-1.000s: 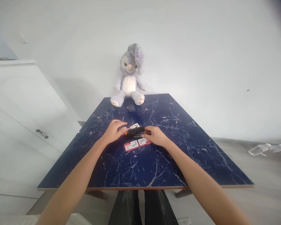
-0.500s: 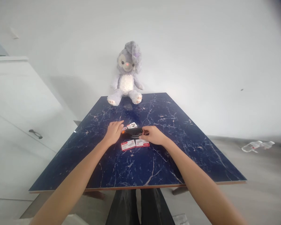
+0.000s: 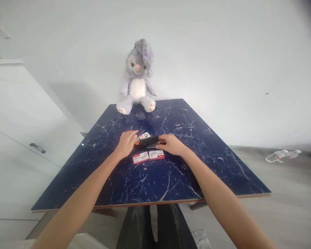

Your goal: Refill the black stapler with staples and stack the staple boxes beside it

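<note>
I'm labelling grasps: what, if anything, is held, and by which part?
The right hand holds the black stapler by the end opposite its orange tip. The left hand is beside that tip; whether it also grips cannot be told.

The dark-blue, white-veined, marbled desk has a brown front edge. A grey-lilac plush toy with a cream belly sits upright at the far edge. Near the middle, two flat, red-and-white rectangular boxes lie side by side.

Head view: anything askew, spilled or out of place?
Clear plastic items lie on the floor right of the table, seemingly discarded. Two red-and-white boxes near the black stapler sit slightly askew. No spill shows.
</note>
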Tool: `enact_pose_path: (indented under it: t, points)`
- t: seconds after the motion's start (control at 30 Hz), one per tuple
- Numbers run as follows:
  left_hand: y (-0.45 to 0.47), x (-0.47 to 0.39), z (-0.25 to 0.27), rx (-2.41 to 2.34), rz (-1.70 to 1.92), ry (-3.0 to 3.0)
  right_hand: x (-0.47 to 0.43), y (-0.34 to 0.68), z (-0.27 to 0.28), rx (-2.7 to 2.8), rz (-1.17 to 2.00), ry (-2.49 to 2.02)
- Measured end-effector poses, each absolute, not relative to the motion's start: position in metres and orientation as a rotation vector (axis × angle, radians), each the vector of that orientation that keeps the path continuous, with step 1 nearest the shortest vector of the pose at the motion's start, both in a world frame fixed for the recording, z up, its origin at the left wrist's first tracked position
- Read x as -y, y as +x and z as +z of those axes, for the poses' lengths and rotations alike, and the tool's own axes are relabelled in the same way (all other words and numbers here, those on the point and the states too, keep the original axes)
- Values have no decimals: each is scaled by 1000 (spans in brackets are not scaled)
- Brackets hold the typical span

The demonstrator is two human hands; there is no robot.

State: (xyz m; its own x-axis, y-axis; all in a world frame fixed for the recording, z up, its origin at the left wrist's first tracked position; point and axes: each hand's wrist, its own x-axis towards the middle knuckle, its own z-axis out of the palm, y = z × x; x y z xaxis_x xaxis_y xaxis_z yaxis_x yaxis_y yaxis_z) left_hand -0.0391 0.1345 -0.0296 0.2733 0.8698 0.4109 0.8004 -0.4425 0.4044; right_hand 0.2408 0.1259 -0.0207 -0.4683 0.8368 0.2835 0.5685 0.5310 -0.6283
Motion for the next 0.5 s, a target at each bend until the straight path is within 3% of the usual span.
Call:
enact_pose_path:
  t: [0.2,0.5]
  points:
    - [-36,-135,-38,-1611,794,2432,-128,242,-23,2236,502,-1149]
    - [-33,-132,-36,-1609,774,2487,-131,246,-19,2234,570,-1213]
